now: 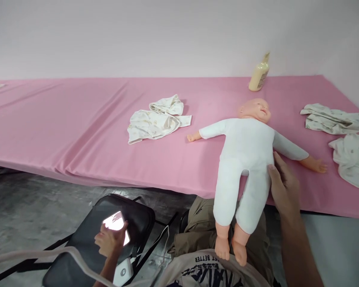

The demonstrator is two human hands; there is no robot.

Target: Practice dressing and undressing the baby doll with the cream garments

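A baby doll [248, 143] in a white body suit lies face up on the pink-covered table, its legs reaching past the front edge over my lap. My right hand [284, 183] grips it at the hip, thumb on the front and the other fingers along its side, partly hidden. Low on the left, my left hand [111, 238] is closed over a smartphone [115, 220] with a bright screen, at the black chair seat. Patterned white baby clothes [155, 124] lie left of the doll.
A pump bottle [259, 75] stands behind the doll's head near the wall. Two more folded cloths, one upper [332, 118] and one lower [354, 159], lie at the right. A black folding chair [80, 243] holds a white device [123, 272]; a pale cable [74, 255] crosses in front.
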